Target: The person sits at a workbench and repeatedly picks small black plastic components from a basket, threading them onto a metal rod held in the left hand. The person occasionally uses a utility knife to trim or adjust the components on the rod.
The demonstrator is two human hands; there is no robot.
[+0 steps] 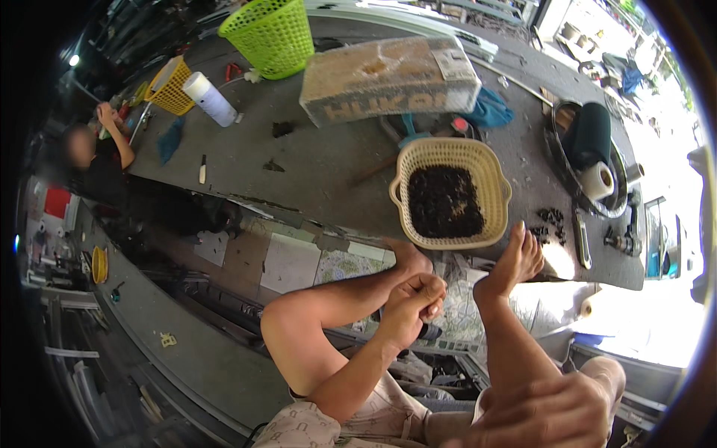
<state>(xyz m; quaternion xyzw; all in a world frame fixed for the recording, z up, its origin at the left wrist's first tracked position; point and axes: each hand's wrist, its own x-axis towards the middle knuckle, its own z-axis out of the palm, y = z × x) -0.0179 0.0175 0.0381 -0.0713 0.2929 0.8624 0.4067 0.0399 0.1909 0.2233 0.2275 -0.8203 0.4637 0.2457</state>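
My left hand is raised between my bent legs, below the table's near edge. Its fingers are curled in and pressed together; whatever they may hold is hidden. My right hand is low over my right thigh, smeared by motion, so its fingers cannot be made out clearly. Ahead of both hands, a cream plastic basket stands on the table with many small black pieces in its bottom. More small dark pieces lie loose to its right, near my bare right foot, which rests at the table edge.
Behind the basket sits a worn cardboard box, with a blue cloth beside it. A green basket, yellow basket and spray can stand farther left. A round tray with rolls is right. Another person sits far left.
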